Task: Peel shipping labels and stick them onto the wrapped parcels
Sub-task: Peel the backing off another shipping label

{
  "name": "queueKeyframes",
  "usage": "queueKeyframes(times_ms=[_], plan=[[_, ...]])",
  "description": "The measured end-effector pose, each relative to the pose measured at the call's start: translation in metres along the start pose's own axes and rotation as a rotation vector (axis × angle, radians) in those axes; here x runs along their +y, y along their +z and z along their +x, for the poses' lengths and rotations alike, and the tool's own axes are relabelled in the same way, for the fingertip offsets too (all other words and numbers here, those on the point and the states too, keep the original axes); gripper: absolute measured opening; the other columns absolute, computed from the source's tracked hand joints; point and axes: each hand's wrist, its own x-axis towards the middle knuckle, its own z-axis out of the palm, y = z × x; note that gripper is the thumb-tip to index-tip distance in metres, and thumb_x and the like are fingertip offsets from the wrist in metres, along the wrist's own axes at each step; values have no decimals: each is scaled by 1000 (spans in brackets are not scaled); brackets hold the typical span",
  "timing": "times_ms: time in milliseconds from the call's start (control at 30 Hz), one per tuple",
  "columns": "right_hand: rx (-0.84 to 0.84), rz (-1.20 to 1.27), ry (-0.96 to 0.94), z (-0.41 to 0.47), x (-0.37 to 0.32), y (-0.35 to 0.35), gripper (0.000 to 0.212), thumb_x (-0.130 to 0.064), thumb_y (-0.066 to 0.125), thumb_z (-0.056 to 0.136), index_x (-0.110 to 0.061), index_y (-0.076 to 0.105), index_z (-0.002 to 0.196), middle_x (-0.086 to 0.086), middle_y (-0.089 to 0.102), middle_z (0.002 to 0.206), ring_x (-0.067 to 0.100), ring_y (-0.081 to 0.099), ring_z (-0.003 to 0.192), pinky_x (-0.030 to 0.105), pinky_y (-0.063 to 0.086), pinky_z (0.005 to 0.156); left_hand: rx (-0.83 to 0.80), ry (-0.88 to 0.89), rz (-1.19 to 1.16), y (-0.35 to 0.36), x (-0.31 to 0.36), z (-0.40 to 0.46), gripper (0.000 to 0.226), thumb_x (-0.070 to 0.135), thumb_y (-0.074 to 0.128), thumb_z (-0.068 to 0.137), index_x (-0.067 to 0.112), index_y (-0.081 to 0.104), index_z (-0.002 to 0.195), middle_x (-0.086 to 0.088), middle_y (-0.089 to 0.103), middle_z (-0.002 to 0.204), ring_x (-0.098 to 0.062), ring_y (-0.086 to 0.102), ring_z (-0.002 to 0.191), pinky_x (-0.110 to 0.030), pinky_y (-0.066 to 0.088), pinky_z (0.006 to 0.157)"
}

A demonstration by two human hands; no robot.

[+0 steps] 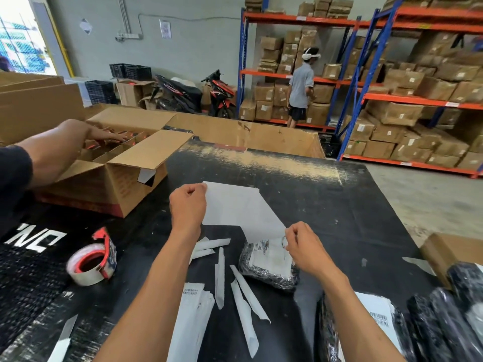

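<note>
My left hand [187, 206] pinches the far corner of a white label sheet [236, 209] held above the black table [313, 199]. My right hand [304, 245] pinches the sheet's near corner, where it curls away. Directly under that corner lies a black bubble-wrapped parcel [269, 265] with a printed label on top. Another wrapped parcel [371, 325] bearing a barcode label lies at the lower right. A stack of printed labels [194, 309] sits between my forearms.
Several curled white backing strips [245, 291] litter the table. A tape dispenser [92, 259] stands at left. Another person's arm [65, 145] reaches into an open cardboard box [117, 163]. Black wrapped parcels [454, 309] pile at right. A person stands by the shelving [379, 95] behind.
</note>
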Motion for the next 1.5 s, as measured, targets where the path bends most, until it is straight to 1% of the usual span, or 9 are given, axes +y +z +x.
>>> queueKeyframes(times_ms=[133,333,567,733,933,1067,1233,1367,1500], plan=[[25,-14,20,2,7,0,34,-25,39,102,-29,32,69,-9,40,76,9,41,63,41,54,75,36,1,-25,-3,3,3,29,17,58,100,4,63,74,-2,52,70,-11,45,65,-22,39,61],[52,-58,62,9,15,3,37,-26,39,102,-30,28,66,-9,34,69,13,41,61,28,26,52,133,5,-103,-15,8,16,21,17,61,98,10,69,80,4,59,80,-6,53,75,-19,41,67],[98,-78,72,12,5,10,39,-23,37,102,-27,30,64,-6,39,69,17,40,64,31,30,54,351,38,-169,-29,20,23,15,24,61,98,15,72,100,8,64,88,-5,58,84,-23,47,74],[46,-98,60,14,-18,26,35,-30,36,106,-22,41,72,-2,53,91,21,53,83,37,40,70,437,127,-226,-35,29,21,14,24,61,97,14,70,101,5,66,86,-3,59,77,-19,48,72],[-6,-180,117,21,-25,44,35,-28,37,103,-18,39,69,8,55,86,28,50,71,34,38,65,486,261,-272,-45,46,17,9,22,60,98,17,68,98,9,67,87,1,62,78,-7,47,67],[-75,-224,75,17,-38,52,41,-19,42,99,-22,27,61,2,38,72,27,38,71,33,34,65,485,308,-288,-43,52,12,9,23,60,98,18,67,97,3,70,92,-1,63,82,-7,49,69],[-166,-291,142,11,-45,58,21,-20,42,101,-12,52,84,11,60,98,31,53,84,34,39,72,482,348,-311,-42,60,10,9,26,60,97,27,65,89,0,72,96,-2,64,83,-16,53,74],[-203,-230,86,5,-52,57,33,-22,50,99,-8,55,69,11,63,79,32,54,73,38,49,69,446,360,-273,-40,63,10,9,28,60,97,22,67,95,6,71,95,2,64,84,-18,54,78],[-220,-25,71,-1,-64,61,18,-39,74,90,-23,73,83,-2,74,79,14,67,74,34,56,72,337,371,-196,-22,48,1,12,24,60,98,16,69,96,4,71,91,3,62,78,-11,48,70]])
